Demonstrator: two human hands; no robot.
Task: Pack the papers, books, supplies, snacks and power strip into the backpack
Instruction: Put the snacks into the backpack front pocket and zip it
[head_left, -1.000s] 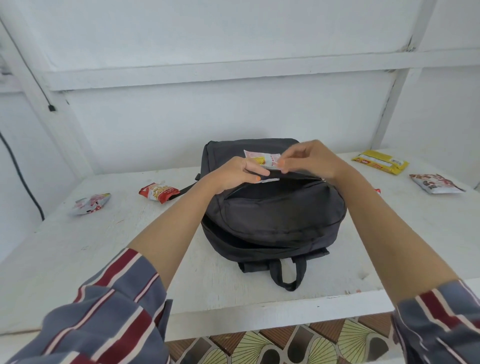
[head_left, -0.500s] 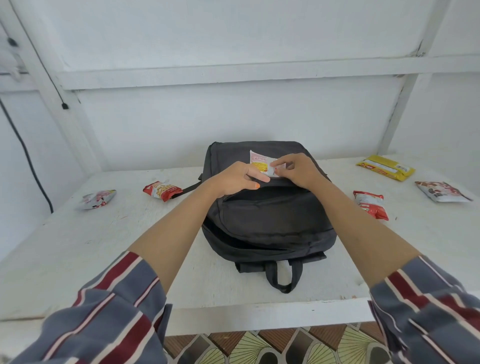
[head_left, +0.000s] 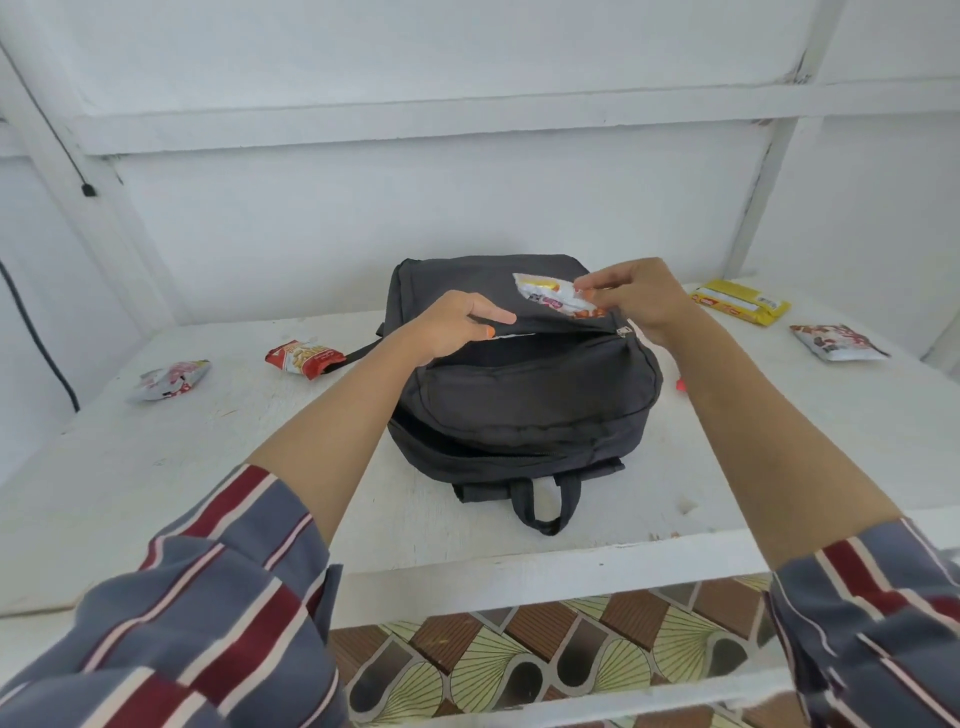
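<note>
The left hand (head_left: 457, 325) pinches the pocket lip of the backpack (head_left: 519, 400) on the table (head_left: 208, 467), fingers holding the slot open. Just above it, the snack packet (head_left: 550, 299) is pinched by the right hand (head_left: 641, 301), angled to slide in.

Print on red snack packet (head_left: 304, 358) and yellow packet (head_left: 740, 307) blurred; nothing legible

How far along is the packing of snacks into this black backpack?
Done: unclear, the backpack hides its contents. In hand: the left hand pinches the front pocket open at its edge while the right hand holds a snack packet at the opening. Left: a red packet and a silver packet on the table at left, a yellow packet and a brown-and-white packet at right.
</note>
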